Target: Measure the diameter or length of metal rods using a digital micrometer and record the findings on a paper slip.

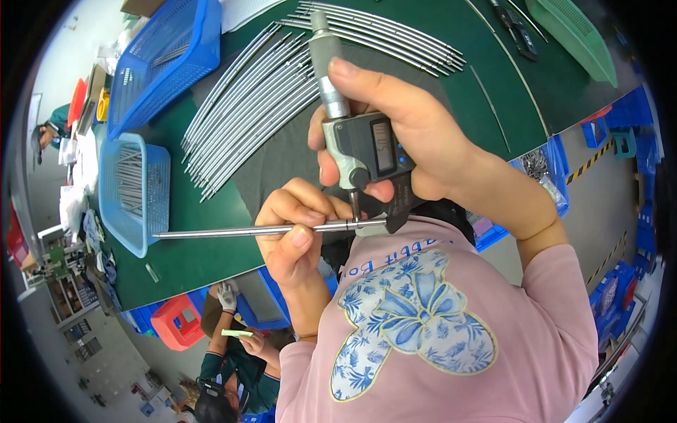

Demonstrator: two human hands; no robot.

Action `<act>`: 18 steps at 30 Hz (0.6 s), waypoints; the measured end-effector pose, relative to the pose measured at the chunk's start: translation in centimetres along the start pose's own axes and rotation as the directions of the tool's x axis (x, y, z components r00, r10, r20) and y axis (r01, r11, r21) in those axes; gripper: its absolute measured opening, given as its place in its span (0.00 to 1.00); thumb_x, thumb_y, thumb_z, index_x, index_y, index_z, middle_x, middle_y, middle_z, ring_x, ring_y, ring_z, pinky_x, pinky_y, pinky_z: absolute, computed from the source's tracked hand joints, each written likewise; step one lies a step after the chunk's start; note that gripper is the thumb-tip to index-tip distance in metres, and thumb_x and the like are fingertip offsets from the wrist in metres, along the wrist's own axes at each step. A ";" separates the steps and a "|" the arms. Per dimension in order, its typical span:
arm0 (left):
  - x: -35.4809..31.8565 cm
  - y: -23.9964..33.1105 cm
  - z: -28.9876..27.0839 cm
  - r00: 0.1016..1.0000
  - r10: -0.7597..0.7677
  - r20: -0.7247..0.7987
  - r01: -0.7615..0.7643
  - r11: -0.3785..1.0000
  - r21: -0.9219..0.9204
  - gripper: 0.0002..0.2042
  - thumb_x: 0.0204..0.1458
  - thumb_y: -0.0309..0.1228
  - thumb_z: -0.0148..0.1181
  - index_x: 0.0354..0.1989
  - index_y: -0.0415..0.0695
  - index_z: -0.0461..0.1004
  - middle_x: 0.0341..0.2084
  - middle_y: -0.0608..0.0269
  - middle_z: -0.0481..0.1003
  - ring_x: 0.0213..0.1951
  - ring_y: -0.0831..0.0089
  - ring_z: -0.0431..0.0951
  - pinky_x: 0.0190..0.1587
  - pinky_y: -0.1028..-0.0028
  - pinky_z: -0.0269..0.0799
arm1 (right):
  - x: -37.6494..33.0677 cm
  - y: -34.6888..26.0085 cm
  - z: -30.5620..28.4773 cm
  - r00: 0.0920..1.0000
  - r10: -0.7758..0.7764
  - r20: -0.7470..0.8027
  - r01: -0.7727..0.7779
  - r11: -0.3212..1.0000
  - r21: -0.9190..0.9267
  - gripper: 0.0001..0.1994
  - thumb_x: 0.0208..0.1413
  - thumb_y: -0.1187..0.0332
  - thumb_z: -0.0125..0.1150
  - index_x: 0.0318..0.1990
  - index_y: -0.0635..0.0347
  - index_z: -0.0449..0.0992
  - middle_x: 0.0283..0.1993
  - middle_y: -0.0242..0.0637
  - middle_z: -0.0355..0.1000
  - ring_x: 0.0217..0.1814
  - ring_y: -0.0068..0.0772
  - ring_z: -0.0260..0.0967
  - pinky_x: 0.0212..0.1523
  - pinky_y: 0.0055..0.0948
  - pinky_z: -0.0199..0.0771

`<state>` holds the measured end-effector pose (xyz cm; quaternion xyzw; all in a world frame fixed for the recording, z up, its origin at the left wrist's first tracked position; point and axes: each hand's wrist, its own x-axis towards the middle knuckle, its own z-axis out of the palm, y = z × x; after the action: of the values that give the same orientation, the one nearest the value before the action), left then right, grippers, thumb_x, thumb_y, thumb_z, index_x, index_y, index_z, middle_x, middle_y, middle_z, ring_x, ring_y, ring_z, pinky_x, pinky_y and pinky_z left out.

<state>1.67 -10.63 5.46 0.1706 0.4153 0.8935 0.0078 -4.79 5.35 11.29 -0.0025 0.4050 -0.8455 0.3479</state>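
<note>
My right hand (416, 123) is wrapped round a digital micrometer (350, 144), its thumb on the grey thimble at the top. Between my left hand's (293, 222) thumb and fingers lies a thin metal rod (226, 233), level and pointing left. The rod's right end sits in the micrometer's jaw, by the spindle tip. Many similar metal rods (247, 106) lie side by side in a fanned row on a dark cloth (264, 166), and another group of rods (384, 35) rests farther back.
A green table (197, 261) spans the view. At left stand a light blue basket (156, 190) holding rods and a darker blue basket (166, 77). A green basket (575, 39) and a black caliper (518, 32) are back right. A co-worker (236, 374) sits at lower left beside a red stool (176, 323).
</note>
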 end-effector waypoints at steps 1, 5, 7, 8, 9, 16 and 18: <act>0.0 0.0 -0.1 1.000 -0.002 0.009 0.002 1.000 -0.003 0.09 0.46 0.29 0.52 0.26 0.34 0.65 0.22 0.52 0.63 0.26 0.54 0.74 0.31 0.60 0.73 | 0.0 0.1 -0.1 1.000 -0.009 -0.005 0.009 1.000 0.000 0.25 0.56 0.50 0.38 0.28 0.67 0.70 0.19 0.44 0.70 0.06 0.23 0.58 0.07 0.17 0.57; 0.0 -0.1 -0.4 1.000 -0.008 0.011 0.008 1.000 -0.013 0.09 0.46 0.29 0.52 0.26 0.34 0.65 0.22 0.52 0.63 0.26 0.55 0.74 0.30 0.62 0.72 | 0.1 0.2 -0.2 1.000 -0.015 -0.017 0.014 1.000 -0.016 0.26 0.55 0.48 0.39 0.28 0.67 0.70 0.19 0.43 0.70 0.06 0.23 0.58 0.07 0.16 0.57; 0.1 -0.3 -0.6 1.000 -0.002 0.017 0.003 1.000 -0.005 0.09 0.46 0.29 0.52 0.27 0.33 0.65 0.22 0.52 0.63 0.27 0.55 0.74 0.31 0.61 0.72 | 0.2 0.2 -0.5 1.000 -0.014 0.009 0.014 1.000 0.015 0.26 0.55 0.48 0.39 0.28 0.67 0.70 0.19 0.43 0.70 0.06 0.23 0.57 0.07 0.16 0.57; 0.2 -0.4 -0.5 1.000 -0.003 0.023 0.003 1.000 -0.007 0.09 0.46 0.29 0.52 0.27 0.33 0.65 0.22 0.52 0.63 0.27 0.55 0.74 0.31 0.61 0.72 | 0.2 0.2 -0.8 1.000 -0.005 0.030 0.005 1.000 0.015 0.26 0.55 0.49 0.38 0.29 0.67 0.70 0.20 0.43 0.70 0.07 0.23 0.58 0.08 0.16 0.58; 0.2 -0.4 -0.5 1.000 -0.011 0.021 0.011 1.000 -0.015 0.09 0.46 0.29 0.52 0.27 0.33 0.65 0.22 0.52 0.63 0.27 0.55 0.74 0.31 0.61 0.72 | 0.2 0.2 -1.0 1.000 -0.011 0.028 0.010 1.000 0.014 0.26 0.55 0.49 0.38 0.29 0.67 0.70 0.20 0.43 0.70 0.07 0.23 0.58 0.08 0.16 0.58; 0.8 0.4 0.7 0.988 -0.040 -0.147 0.050 0.997 0.062 0.08 0.43 0.28 0.50 0.22 0.35 0.66 0.19 0.52 0.65 0.25 0.59 0.73 0.28 0.69 0.69 | 0.6 -0.5 -1.4 0.996 -0.080 -0.031 0.077 0.994 -0.075 0.27 0.57 0.50 0.30 0.33 0.67 0.70 0.22 0.44 0.70 0.09 0.22 0.59 0.09 0.16 0.59; 0.5 1.1 -1.1 0.976 -0.093 -0.195 0.120 0.984 0.129 0.08 0.41 0.29 0.50 0.21 0.35 0.65 0.16 0.54 0.64 0.22 0.62 0.72 0.26 0.70 0.68 | 0.1 -1.5 -2.3 0.976 -0.184 -0.119 0.160 0.969 -0.186 0.26 0.57 0.50 0.32 0.33 0.66 0.69 0.22 0.43 0.70 0.11 0.22 0.60 0.09 0.16 0.59</act>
<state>0.98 -12.09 5.76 0.0629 0.4842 0.8727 0.0046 -6.37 7.54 10.74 -0.0111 0.4985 -0.8320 0.2432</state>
